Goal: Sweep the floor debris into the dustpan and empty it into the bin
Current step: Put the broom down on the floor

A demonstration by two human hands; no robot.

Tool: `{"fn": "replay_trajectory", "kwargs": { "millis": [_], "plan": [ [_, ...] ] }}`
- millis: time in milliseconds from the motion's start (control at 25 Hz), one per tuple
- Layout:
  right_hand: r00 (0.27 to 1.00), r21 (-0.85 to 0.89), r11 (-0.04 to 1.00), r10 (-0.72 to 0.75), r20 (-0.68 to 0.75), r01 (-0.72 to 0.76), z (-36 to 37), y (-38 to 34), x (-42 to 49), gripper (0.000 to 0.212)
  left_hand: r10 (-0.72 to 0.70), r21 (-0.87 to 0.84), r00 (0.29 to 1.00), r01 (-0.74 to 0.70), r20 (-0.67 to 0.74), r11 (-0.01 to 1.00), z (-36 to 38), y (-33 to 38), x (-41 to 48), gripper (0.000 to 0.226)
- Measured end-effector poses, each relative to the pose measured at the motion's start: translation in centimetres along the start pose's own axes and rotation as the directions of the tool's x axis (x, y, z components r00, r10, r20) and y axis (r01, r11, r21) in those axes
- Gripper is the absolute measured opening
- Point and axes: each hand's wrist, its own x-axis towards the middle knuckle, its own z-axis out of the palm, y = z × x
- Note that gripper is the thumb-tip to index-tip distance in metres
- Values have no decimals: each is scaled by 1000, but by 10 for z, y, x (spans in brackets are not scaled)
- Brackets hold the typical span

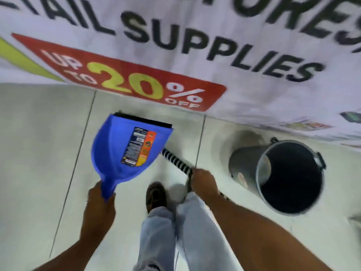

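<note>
My left hand grips the handle of a blue dustpan, held above the tiled floor with its labelled underside facing me and its black lip pointing away. A black-and-white striped broom handle is clasped in my right hand; it runs behind the dustpan, and the broom head is hidden. A grey metal bin with a dark inside stands on the floor to the right of my right hand. No debris is visible in this blurred view.
A large white banner with black lettering and a red "20% off" panel lies along the far side of the floor. My legs in light jeans and one dark shoe stand between my hands on pale floor tiles.
</note>
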Motion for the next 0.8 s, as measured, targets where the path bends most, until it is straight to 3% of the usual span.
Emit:
{"fn": "replay_trajectory", "kwargs": {
  "millis": [240,480,640,800],
  "plan": [
    [999,-16,999,-49,-23,49,-13,-60,188,40,-195,-72,978,191,-66,979,57,-55,47,10],
    [991,-93,993,-83,-106,74,-15,-40,288,44,-230,-67,973,231,19,971,142,-52,77,35],
    [994,85,996,18,-105,-9,-4,-6,231,44,-160,10,978,160,135,987,149,-10,72,18],
    [952,376,898,287,-111,-227,18,40,115,41,-195,77,940,180,279,981,153,60,54,14]
  ]
}}
